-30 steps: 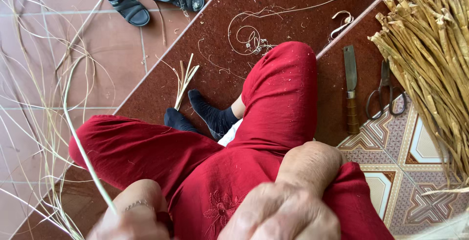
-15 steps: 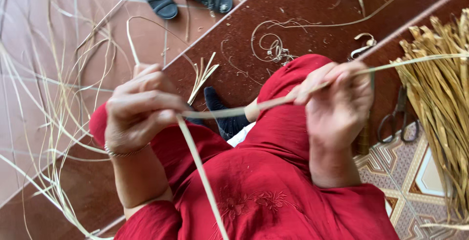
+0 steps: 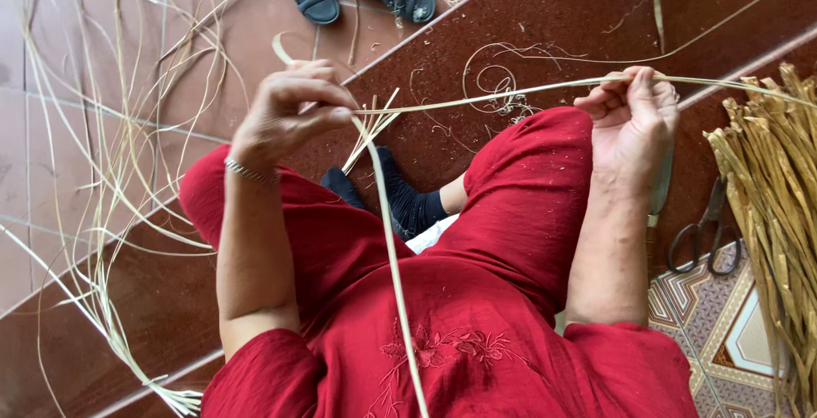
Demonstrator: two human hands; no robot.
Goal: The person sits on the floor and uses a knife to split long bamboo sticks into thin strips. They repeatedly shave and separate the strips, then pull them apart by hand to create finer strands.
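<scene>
Reed strip stretched between left hand, right hand.

A long pale straw-coloured strip of reed is stretched taut and nearly level between the left hand and the right hand, held up over the red-clad knees. It is thin and flat. At the left hand's pinch it bends, and its loose tail hangs down across the lap toward the bottom edge of view. Past the right hand it runs on rightward.
</scene>
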